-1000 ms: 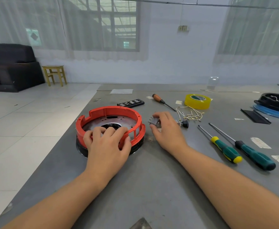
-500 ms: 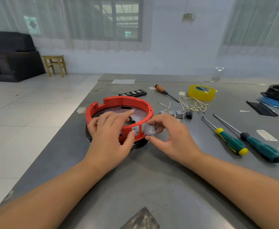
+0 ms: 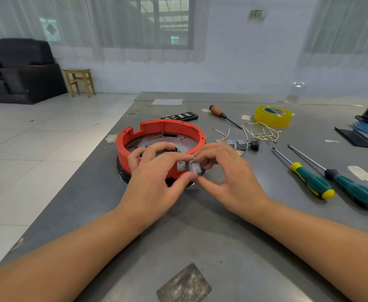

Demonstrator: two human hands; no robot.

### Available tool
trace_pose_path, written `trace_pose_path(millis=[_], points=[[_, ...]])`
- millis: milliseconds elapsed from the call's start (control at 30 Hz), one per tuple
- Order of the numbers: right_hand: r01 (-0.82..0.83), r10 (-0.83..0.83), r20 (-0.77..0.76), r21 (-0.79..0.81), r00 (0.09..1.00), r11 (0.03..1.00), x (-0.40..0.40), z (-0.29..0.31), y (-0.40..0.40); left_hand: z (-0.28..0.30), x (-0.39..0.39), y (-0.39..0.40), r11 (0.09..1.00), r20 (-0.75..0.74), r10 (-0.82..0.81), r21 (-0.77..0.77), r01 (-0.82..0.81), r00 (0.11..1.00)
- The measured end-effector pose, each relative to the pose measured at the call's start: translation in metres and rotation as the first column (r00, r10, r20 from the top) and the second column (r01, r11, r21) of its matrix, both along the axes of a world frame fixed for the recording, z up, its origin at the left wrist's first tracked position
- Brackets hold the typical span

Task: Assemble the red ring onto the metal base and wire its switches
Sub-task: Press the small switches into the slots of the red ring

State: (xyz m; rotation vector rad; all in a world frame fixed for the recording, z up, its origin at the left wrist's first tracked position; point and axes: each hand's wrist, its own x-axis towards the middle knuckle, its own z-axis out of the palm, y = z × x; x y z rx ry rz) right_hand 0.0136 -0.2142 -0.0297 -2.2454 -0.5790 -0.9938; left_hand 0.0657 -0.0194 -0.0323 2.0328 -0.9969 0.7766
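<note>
Right fingertips (image 3: 197,159) and thumb curled round a small grey rocker switch (image 3: 195,166), pinching it top and bottom, its pale face marked with a line and a circle turned up toward the camera. Right hand (image 3: 228,179) arched over the grey table (image 3: 200,236), wrist low, forearm running back to the lower right. Left hand (image 3: 157,182) gripping the near wall of the red ring (image 3: 161,129), fingers hooked over the rim to the inside, thumb outside and touching the switch's lower edge. Switch held against the ring's outer wall, just beside a square cutout. Ring of matte red plastic, round, notched along its far rim, seated on the metal base (image 3: 152,142), a shiny perforated disc. Spare grey switches (image 3: 236,143) and thin bare wires (image 3: 263,132) beyond the right hand; two green-handled screwdrivers (image 3: 335,188) further right; glossy yellow tape roll (image 3: 273,116) behind.
</note>
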Motion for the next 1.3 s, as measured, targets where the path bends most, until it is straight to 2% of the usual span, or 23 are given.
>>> trace_pose_path(millis=[100, 200, 267, 433, 600, 733, 967, 1100, 1300], points=[[-0.083, 0.097, -0.068, 0.184, 0.993, 0.979, 0.001, -0.001, 0.000, -0.001, 0.005, 0.003, 1.000, -0.027, -0.015, -0.027, 0.015, 1.000], [-0.092, 0.197, -0.216, 0.420, 0.956, 0.903, 0.000, -0.002, -0.002, -0.001, 0.007, 0.005, 0.999, -0.010, -0.029, -0.018, 0.029, 1.000], [-0.070, 0.226, -0.281, 0.473, 0.933, 0.878, 0.001, -0.004, -0.004, 0.000, 0.007, 0.005, 0.999, 0.019, -0.041, 0.017, 0.041, 0.999], [-0.094, 0.246, -0.278, 0.464, 0.929, 0.881, 0.001, -0.003, -0.003, 0.001, 0.008, 0.004, 0.998, 0.035, -0.045, 0.054, 0.043, 0.998], [-0.093, 0.238, -0.267, 0.462, 0.934, 0.882, 0.002, -0.002, -0.003, -0.001, 0.010, 0.004, 0.999, -0.035, -0.038, -0.019, 0.037, 0.999], [-0.073, 0.231, -0.281, 0.477, 0.931, 0.876, 0.003, -0.002, -0.003, -0.002, 0.011, 0.004, 0.999, -0.024, -0.029, -0.038, 0.028, 0.999], [-0.053, 0.230, -0.318, 0.479, 0.920, 0.876, 0.005, -0.003, -0.002, -0.001, 0.019, 0.012, 0.988, -0.060, 0.136, 0.084, -0.130, 0.989], [-0.035, 0.201, -0.336, 0.441, 0.920, 0.897, 0.007, -0.004, 0.001, 0.000, 0.023, 0.014, 0.981, -0.082, 0.131, 0.157, -0.117, 0.988], [-0.020, 0.189, -0.339, 0.444, 0.922, 0.896, 0.010, -0.004, 0.005, 0.000, 0.022, 0.011, 0.982, -0.078, 0.139, 0.142, -0.127, 0.987]])
